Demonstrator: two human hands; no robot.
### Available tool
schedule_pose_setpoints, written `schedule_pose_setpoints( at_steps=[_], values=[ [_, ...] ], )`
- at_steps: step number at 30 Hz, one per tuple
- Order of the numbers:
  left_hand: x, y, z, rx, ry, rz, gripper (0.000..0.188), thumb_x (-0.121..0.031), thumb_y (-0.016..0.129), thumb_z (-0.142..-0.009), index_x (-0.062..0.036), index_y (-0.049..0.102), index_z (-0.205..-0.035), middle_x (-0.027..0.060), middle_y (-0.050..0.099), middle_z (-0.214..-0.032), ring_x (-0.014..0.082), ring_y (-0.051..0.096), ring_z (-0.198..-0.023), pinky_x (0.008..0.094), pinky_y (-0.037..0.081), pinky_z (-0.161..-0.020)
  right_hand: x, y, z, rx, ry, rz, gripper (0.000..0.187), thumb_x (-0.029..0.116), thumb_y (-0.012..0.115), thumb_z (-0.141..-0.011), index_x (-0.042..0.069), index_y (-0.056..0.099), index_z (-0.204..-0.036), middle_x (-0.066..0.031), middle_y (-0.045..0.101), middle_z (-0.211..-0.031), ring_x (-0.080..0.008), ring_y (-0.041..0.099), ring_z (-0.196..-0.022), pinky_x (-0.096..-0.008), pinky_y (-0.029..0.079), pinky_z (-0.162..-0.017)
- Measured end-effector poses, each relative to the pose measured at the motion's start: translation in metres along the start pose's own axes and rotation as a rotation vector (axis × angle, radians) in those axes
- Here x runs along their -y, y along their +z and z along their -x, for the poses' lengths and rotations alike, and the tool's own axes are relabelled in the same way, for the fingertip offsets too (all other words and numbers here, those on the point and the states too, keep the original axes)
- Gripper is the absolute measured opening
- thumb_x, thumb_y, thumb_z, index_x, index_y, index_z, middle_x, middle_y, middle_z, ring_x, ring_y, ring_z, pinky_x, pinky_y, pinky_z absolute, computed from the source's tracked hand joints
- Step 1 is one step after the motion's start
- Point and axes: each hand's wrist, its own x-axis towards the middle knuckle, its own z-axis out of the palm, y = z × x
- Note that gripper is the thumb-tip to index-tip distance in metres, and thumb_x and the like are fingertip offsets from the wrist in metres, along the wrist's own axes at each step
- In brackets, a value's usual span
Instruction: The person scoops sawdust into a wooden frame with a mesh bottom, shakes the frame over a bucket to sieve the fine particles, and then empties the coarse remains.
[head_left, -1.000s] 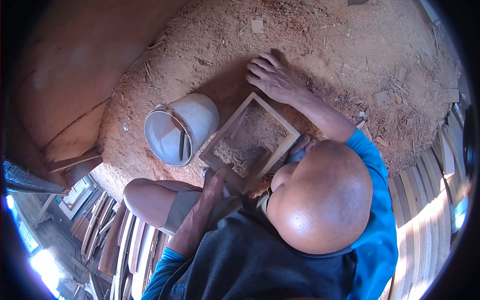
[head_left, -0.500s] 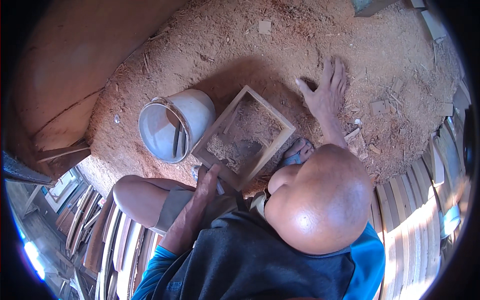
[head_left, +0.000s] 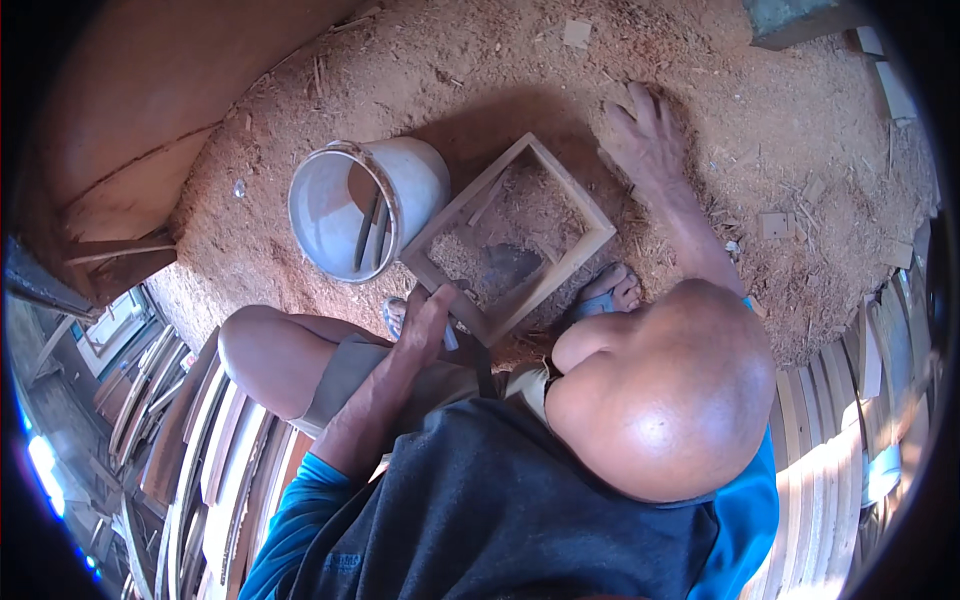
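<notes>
My left hand [head_left: 432,312] is closed round the near left edge of a rectangular wooden frame [head_left: 560,262]. The frame is held tilted over the ground between my feet, and sawdust shows through its middle; whether mesh spans it I cannot tell. Out to the right, beyond the frame, my right hand [head_left: 652,148] reaches down to the loose sawdust [head_left: 730,130] with its fingers stretched and apart. Nothing shows in that hand. A whitish bucket [head_left: 420,190] leans beside the frame's left corner, its mouth toward me, with dark strips inside.
My sandalled feet [head_left: 610,292] flank the frame's near end. A large brown panel [head_left: 150,110] rises at the far left. Stacked wooden boards [head_left: 225,470] lie behind me on both sides. Wood offcuts [head_left: 776,225] lie scattered at right, and a greyish block [head_left: 795,22] stands far right.
My right hand has swept leftward over the sawdust and a little farther out. My left hand keeps its hold on the wooden frame. The whole view has shifted slightly.
</notes>
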Motion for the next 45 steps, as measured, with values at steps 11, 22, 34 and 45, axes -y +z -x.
schedule_pose_setpoints(
  at_steps=[11, 22, 34, 45],
  values=[
    [-0.024, 0.027, -0.004, -0.001, -0.011, 0.051, 0.036, -0.027, 0.064, -0.08, 0.0042, 0.062, -0.098, 0.0092, 0.059, -0.086, 0.0182, 0.055, -0.075, 0.0322, 0.046, -0.063, 0.019, -0.051, -0.01, -0.018, 0.656, -0.974, 0.03, 0.02, 0.075, -0.085, 0.004, 0.07, -0.11, -0.0136, 0.068, -0.114, -0.0204, 0.064, -0.109, -0.0333, 0.052, -0.094],
    [-0.013, 0.032, -0.021, -0.02, -0.083, 0.1, 0.036, -0.029, 0.064, -0.081, 0.0012, 0.058, -0.099, 0.0077, 0.057, -0.087, 0.0153, 0.052, -0.07, 0.0301, 0.045, -0.061, 0.101, -0.093, -0.008, 0.249, 0.109, -0.748, 0.058, 0.045, 0.073, -0.085, 0.01, 0.06, -0.13, -0.0154, 0.052, -0.139, -0.0325, 0.053, -0.127, -0.0425, 0.044, -0.107],
    [0.018, 0.013, -0.015, 0.048, 0.121, 0.113, 0.024, -0.013, 0.07, -0.075, -0.0007, 0.059, -0.092, 0.0088, 0.06, -0.074, 0.0204, 0.06, -0.067, 0.0354, 0.048, -0.055, -0.034, 0.001, 0.017, 0.166, -0.134, 0.099, 0.04, 0.026, 0.075, -0.084, 0.01, 0.06, -0.117, -0.0112, 0.051, -0.134, -0.0275, 0.042, -0.131, -0.0479, 0.028, -0.112],
    [0.006, 0.021, -0.009, 0.032, -0.06, 0.074, 0.027, -0.022, 0.061, -0.083, -0.0003, 0.059, -0.099, 0.0057, 0.058, -0.087, 0.0149, 0.054, -0.074, 0.0306, 0.045, -0.065, -0.013, -0.019, 0.006, -0.114, 0.342, 0.108, 0.056, 0.048, 0.064, -0.089, 0.01, 0.056, -0.128, -0.0155, 0.05, -0.129, -0.0359, 0.043, -0.126, -0.0496, 0.031, -0.107]
  ],
)
